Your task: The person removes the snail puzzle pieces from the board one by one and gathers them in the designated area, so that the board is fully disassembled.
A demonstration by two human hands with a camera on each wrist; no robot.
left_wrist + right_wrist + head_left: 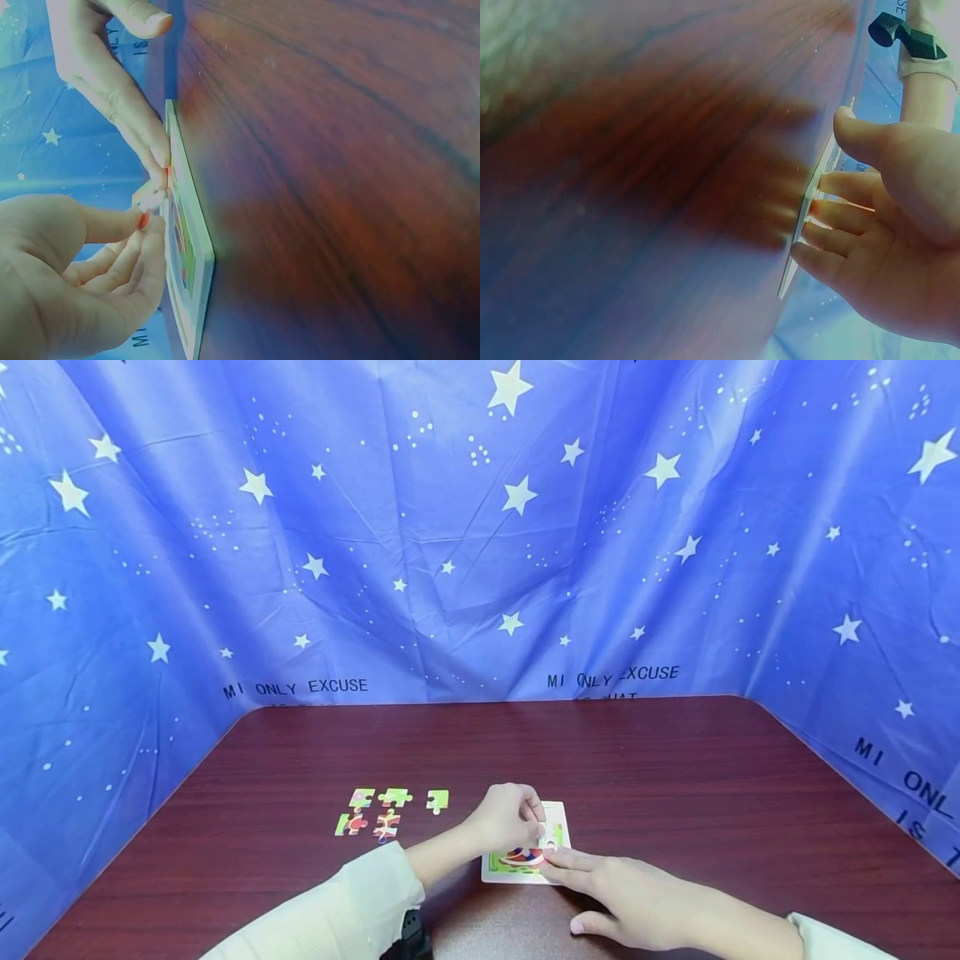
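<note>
A flat jigsaw board (517, 878) with a white border and a colourful picture lies near the front of the table. Over its upper part my left hand (504, 817) pinches a small jigsaw piece (144, 220) between thumb and fingertips; a reddish bit of it shows and the fingers cover most of the rest. From the right, my right hand (633, 900) rests its fairly straight fingertips on the board's right side, the thumb held apart. In the right wrist view, those fingers (844, 216) touch the board's edge.
Several loose jigsaw pieces (395, 797), green, red and white, lie left of the board on the dark wooden table (225, 860). A blue curtain (450, 527) with white stars hangs behind and along the sides. A black strap (411, 931) is at the left wrist.
</note>
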